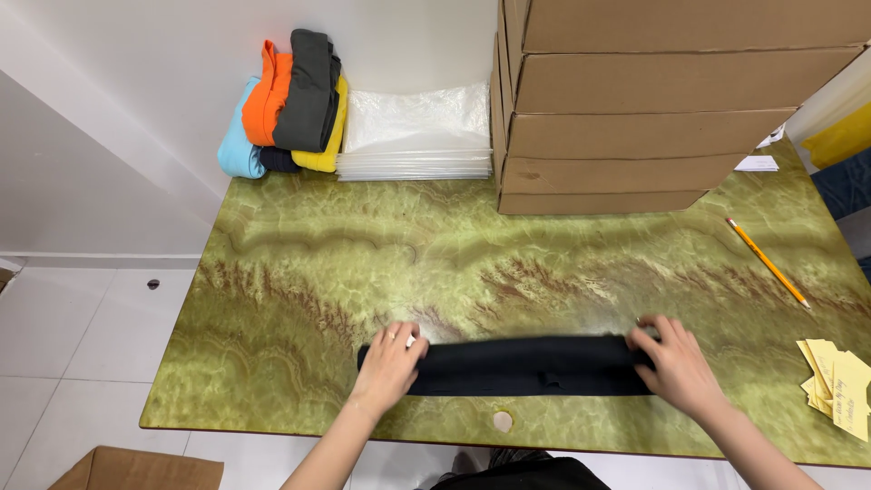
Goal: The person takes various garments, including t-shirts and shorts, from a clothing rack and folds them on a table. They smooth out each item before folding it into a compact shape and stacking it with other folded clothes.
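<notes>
Head view looks down on a green, marble-patterned desk [299,272]. Near its front edge, about the middle, lies a dark cloth [522,366] folded into a long, narrow band that runs left to right. The left hand [390,361] rests flat on the cloth's left end, fingers spread and pressing down, not closed around it. The right hand [673,360] lies on the right end, its fingers curled over the edge of the fabric; whether they pinch it cannot be told.

At the back left corner of the desk sits a pile of folded clothes [290,104] in orange, dark grey, yellow and light blue. Just beside it, along the back edge, is a stack of clear plastic bags [415,132]. Flat cardboard boxes [635,109] are piled at the back right. A pencil [767,261] lies near the right edge, well apart from the hands, and yellow paper slips [836,381] sit at the front right corner.
</notes>
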